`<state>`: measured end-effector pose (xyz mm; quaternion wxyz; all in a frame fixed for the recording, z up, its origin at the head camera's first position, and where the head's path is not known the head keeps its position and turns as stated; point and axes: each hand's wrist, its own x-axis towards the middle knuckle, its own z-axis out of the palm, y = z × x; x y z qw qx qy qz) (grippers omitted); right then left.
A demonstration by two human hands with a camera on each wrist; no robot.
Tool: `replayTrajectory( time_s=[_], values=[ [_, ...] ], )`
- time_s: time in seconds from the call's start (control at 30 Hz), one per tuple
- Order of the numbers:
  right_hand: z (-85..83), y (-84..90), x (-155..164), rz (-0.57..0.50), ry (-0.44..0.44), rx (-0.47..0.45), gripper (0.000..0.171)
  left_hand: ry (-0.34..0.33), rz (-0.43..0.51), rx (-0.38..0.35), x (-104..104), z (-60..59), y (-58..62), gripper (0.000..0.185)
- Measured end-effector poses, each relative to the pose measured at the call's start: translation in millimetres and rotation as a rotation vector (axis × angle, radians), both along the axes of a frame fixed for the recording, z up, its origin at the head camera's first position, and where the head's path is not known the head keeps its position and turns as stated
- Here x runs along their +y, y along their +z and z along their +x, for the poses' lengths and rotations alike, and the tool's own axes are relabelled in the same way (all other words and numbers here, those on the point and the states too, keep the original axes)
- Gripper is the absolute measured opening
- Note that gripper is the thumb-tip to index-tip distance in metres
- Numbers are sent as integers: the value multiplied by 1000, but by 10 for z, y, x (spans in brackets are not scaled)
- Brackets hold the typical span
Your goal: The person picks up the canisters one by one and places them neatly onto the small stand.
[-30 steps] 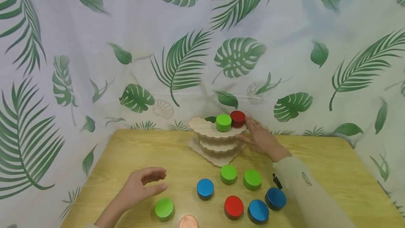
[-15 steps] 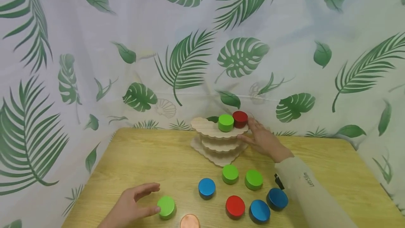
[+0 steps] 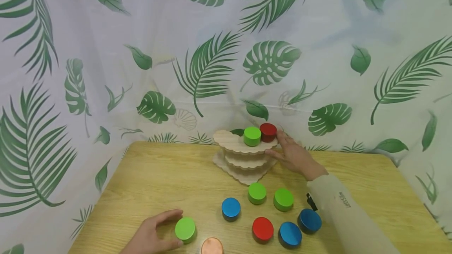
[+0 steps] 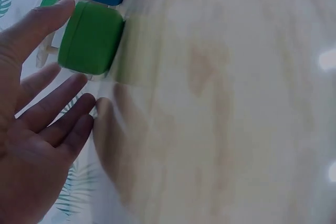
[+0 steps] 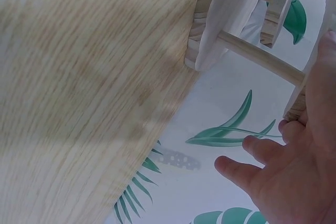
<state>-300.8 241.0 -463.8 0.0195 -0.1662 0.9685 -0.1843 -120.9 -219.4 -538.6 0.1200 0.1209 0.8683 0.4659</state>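
Note:
My left hand [image 3: 150, 232] is around the left side of a light-green round block [image 3: 185, 229] on the table. Its thumb is at the block's near edge, and a gap shows between the palm and the block. In the left wrist view, the fingers [image 4: 55, 106] lie extended beside the green block [image 4: 92, 38]. My right hand [image 3: 296, 155] holds the right corner of a wooden tiered stand [image 3: 229, 141], thumb at the front and fingers along the far side. A green block [image 3: 252, 136] and a red block [image 3: 268, 132] stand on its top tier.
Between the hands and nearer me are green blocks [image 3: 257, 193] [image 3: 283, 199], blue blocks [image 3: 231, 209] [image 3: 290, 234] [image 3: 309, 221], a red block [image 3: 263, 229] and an orange block [image 3: 212, 246]. A leaf-printed cloth [image 3: 212, 69] hangs behind the wooden table [image 3: 159, 175].
My left hand has come down and closer to the light-green block, from above and left of it to around its side. My right hand stays at the stand; the view has shifted slightly.

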Motion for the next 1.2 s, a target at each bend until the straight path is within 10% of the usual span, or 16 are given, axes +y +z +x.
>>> replayTrajectory(
  time_s=[1.2],
  values=[
    [-3,9,14,2,-12,-29,97,112,-4,30,106,45,-45,60]
  ],
)
